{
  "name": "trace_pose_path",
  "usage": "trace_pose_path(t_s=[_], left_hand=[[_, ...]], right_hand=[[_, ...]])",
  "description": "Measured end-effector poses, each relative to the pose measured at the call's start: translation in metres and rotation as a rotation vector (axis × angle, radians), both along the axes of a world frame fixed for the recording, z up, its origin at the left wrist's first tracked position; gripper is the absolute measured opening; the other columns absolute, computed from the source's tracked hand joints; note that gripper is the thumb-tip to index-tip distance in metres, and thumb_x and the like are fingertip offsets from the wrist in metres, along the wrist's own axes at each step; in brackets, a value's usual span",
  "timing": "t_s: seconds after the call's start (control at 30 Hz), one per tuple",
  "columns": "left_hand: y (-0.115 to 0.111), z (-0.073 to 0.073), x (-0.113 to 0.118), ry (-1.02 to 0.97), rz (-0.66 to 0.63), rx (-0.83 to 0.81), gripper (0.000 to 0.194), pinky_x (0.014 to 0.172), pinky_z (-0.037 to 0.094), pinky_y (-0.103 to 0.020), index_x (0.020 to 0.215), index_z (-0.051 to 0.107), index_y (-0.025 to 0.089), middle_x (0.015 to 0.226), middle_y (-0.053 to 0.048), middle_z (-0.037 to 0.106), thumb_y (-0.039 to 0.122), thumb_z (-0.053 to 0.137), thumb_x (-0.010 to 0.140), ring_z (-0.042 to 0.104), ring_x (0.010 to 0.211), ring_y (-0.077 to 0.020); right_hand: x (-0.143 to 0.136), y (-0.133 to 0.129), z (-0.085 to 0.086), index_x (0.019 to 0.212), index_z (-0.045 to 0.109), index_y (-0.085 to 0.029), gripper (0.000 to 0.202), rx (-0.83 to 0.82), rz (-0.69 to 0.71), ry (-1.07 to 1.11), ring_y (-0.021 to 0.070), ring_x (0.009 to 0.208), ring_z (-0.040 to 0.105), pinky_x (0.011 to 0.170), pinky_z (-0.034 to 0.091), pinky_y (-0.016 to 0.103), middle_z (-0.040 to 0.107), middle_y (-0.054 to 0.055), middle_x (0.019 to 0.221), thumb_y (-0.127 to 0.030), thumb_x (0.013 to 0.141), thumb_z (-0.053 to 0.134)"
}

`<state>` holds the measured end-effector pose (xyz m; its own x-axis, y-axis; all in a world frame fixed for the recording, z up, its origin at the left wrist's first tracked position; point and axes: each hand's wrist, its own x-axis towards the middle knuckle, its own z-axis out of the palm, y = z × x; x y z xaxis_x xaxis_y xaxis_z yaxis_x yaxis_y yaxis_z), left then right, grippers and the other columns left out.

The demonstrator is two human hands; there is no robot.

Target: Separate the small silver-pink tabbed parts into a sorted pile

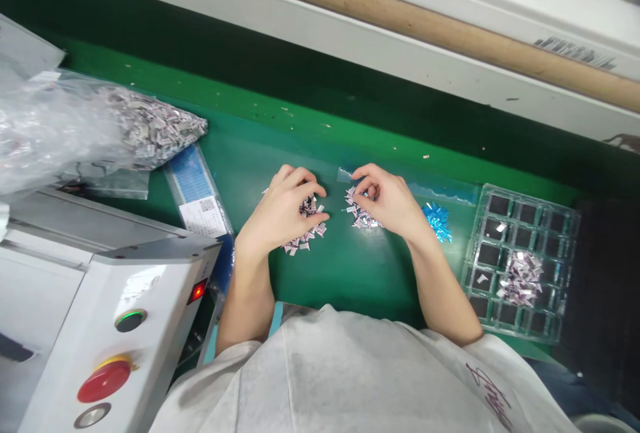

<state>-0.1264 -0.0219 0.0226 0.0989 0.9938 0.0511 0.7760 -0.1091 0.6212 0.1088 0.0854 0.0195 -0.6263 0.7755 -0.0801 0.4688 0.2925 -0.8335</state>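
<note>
My left hand [280,212] curves over a loose pile of small flat silvery pieces [304,243] on the green work surface. Its thumb and fingers are apart, with pieces of the pile showing in the gap. My right hand [391,201] is beside a second pile of the same small pieces [361,214]. Thumb and fingertips are curled close together there; anything between them is too small to make out. Just right of my right wrist lies a small heap of blue shiny strips [438,221].
A clear compartment tray [474,246] at the right bears a heap of small pieces. On the left are a plastic bag of similar pieces [157,128], a labelled blue packet [193,176] and a machine box [165,273] with a red button. A white ledge [350,40] runs along the back.
</note>
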Motion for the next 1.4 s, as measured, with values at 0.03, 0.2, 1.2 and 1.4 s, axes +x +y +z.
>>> trace_pose_path(t_s=[0.03, 0.2, 1.2, 1.4], left_hand=[[-0.001, -0.001, -0.001, 0.044, -0.022, -0.029, 0.026, 0.102, 0.051, -0.054, 0.106, 0.076, 0.024, 0.118, -0.009, 0.071, 0.029, 0.089, 0.084, 0.058, 0.116, -0.0346], [0.0, -0.004, 0.004, 0.145, -0.078, -0.089, 0.007, 0.093, 0.047, -0.051, 0.096, 0.072, 0.022, 0.108, -0.008, 0.072, 0.022, 0.079, 0.094, 0.058, 0.108, -0.0329], [-0.001, -0.001, 0.01, -0.269, 0.183, -0.025, 0.011, 0.079, 0.052, -0.034, 0.118, 0.058, 0.026, 0.098, -0.003, 0.073, 0.027, 0.048, 0.113, 0.071, 0.084, -0.0198], [0.002, 0.0, 0.022, -0.498, 0.177, -0.032, 0.007, 0.072, 0.055, -0.031, 0.107, 0.063, 0.025, 0.086, -0.001, 0.076, 0.032, 0.061, 0.109, 0.075, 0.078, -0.018]], right_hand=[[0.001, 0.0, -0.001, 0.115, 0.068, -0.027, 0.036, 0.016, 0.022, -0.042, 0.0169, 0.07, 0.061, 0.073, 0.049, 0.034, 0.076, -0.004, 0.085, -0.012, 0.083, 0.073], [-0.004, 0.003, -0.006, 0.116, 0.069, -0.026, 0.033, 0.133, -0.022, -0.071, 0.0192, 0.078, 0.062, 0.083, 0.054, 0.038, 0.073, 0.0, 0.093, -0.014, 0.086, 0.074], [-0.013, 0.014, -0.031, 0.138, 0.074, -0.025, 0.042, 0.445, -0.236, -0.265, 0.0396, 0.123, 0.049, 0.1, 0.051, 0.068, 0.059, 0.018, 0.135, -0.02, 0.106, 0.047], [-0.017, 0.017, -0.035, 0.128, 0.078, -0.027, 0.029, 0.45, -0.305, -0.247, 0.0381, 0.12, 0.052, 0.098, 0.052, 0.062, 0.064, 0.015, 0.128, -0.03, 0.107, 0.059]])
